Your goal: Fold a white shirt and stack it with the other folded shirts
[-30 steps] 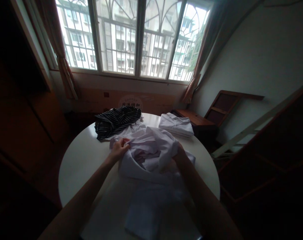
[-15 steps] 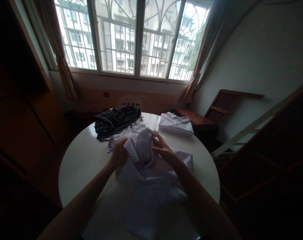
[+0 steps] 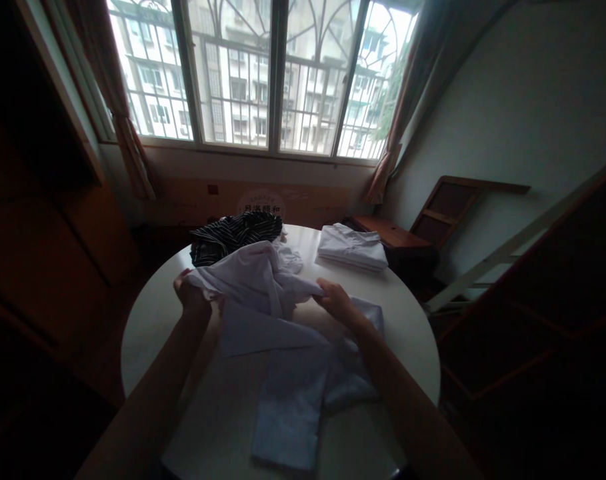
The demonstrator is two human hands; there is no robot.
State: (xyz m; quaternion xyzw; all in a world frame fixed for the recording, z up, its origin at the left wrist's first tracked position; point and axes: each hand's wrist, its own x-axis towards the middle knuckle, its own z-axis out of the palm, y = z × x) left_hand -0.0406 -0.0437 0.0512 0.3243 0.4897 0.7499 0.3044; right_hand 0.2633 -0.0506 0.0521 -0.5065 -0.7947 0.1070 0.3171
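Note:
A white shirt (image 3: 255, 270) is stretched between my two hands over the round white table. My left hand (image 3: 191, 293) is closed on its left side, with some fingertips hidden by the cloth. At the other side, my right hand (image 3: 335, 301) pinches a gathered edge. Lower parts of the garment lie spread on the tabletop, and a flat sleeve-like strip (image 3: 287, 417) reaches towards me. Just behind the shirt sits a crumpled black garment with white stripes (image 3: 233, 233). Some more pale cloth (image 3: 289, 257) shows beside it.
A stack of folded white clothes (image 3: 351, 247) lies at the back right of the round table (image 3: 153, 333). Beyond the table stand a low wooden cabinet (image 3: 390, 233) and a large cardboard panel (image 3: 313, 199) under the window. A pale ladder-like frame (image 3: 483, 270) leans at the right.
My hands have moved apart, the left one going left and farther out. The bunched shirt between them is now pulled wide, and its lower part lies flatter on the table.

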